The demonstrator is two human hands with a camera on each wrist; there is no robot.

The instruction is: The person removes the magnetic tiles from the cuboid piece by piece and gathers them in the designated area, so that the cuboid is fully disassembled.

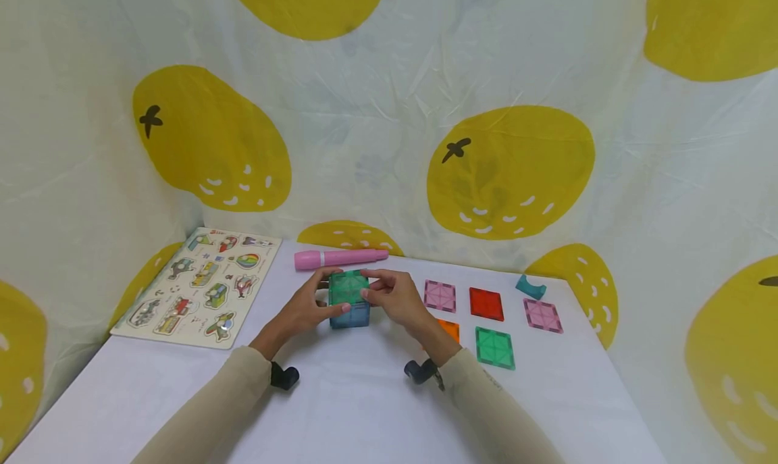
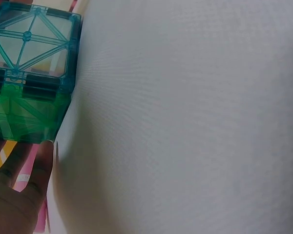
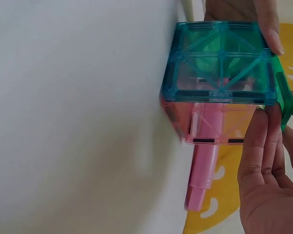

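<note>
A small cube of magnetic tiles (image 1: 349,300) stands on the white table (image 1: 365,403), with a green tile on top and a blue one facing me. My left hand (image 1: 331,292) grips its left side, thumb on the blue face. My right hand (image 1: 368,286) pinches the top green tile at its right edge. The left wrist view shows the cube (image 2: 29,73) close up, with the left hand (image 2: 17,195) below it. In the right wrist view the cube (image 3: 219,63) has a pink side, and the right hand (image 3: 268,180) lies against it.
A pink marker (image 1: 340,258) lies just behind the cube. A picture puzzle board (image 1: 200,285) is at the left. Loose tiles lie to the right: pink (image 1: 439,296), red (image 1: 486,304), pink (image 1: 543,315), orange (image 1: 451,329), green (image 1: 495,347). A teal curved piece (image 1: 531,286) sits far right.
</note>
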